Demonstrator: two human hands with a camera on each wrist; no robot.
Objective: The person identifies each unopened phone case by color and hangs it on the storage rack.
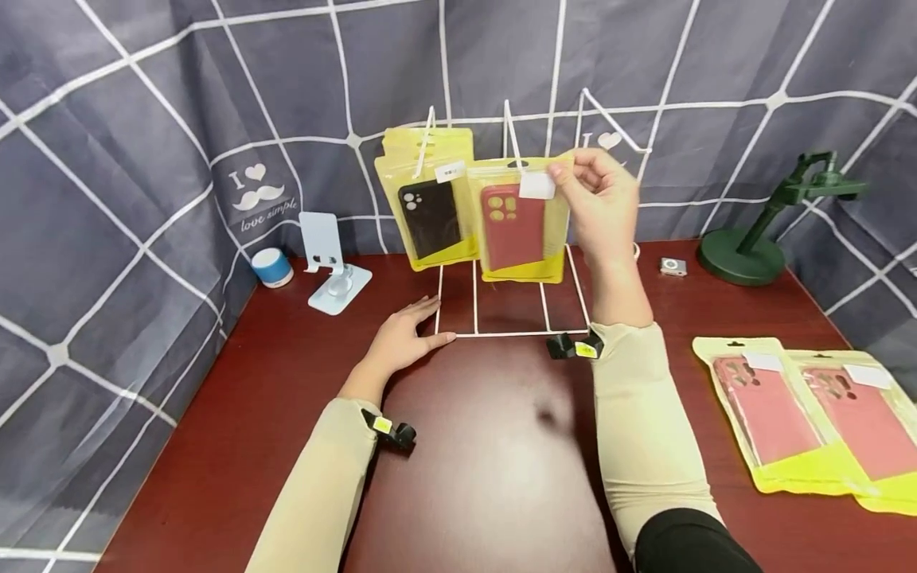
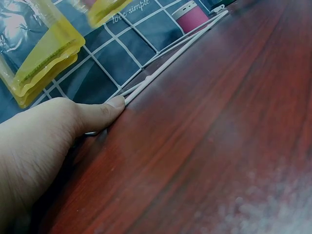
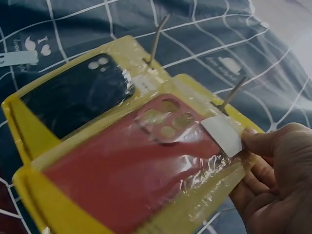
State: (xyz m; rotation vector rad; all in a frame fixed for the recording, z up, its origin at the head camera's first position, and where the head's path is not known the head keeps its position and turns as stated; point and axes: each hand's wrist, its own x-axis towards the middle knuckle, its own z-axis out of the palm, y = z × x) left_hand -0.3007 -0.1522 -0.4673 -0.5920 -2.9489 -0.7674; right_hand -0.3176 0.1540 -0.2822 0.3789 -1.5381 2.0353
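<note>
My right hand (image 1: pixel 604 203) pinches the top right corner of a clear-and-yellow bag holding a red phone case (image 1: pixel 513 231), near its white label (image 3: pixel 222 135). In the right wrist view the bag's hang hole sits on the tip of the middle hook (image 3: pixel 233 95). On the left hook hang bags, the front one with a black phone case (image 1: pixel 431 217). My left hand (image 1: pixel 403 338) rests at the front left corner of the white wire rack (image 1: pixel 516 334), fingers extended and thumb (image 2: pixel 105 114) against the base wire.
Two bagged red phone cases (image 1: pixel 770 414) lie overlapping on the table (image 1: pixel 487 477) at right. A pale blue phone stand (image 1: pixel 337 286) and blue speaker (image 1: pixel 272 267) stand at left. Back right are a green stand (image 1: pixel 745 255) and a small silver device (image 1: pixel 673 267). The rack's right hook (image 1: pixel 616 123) holds nothing.
</note>
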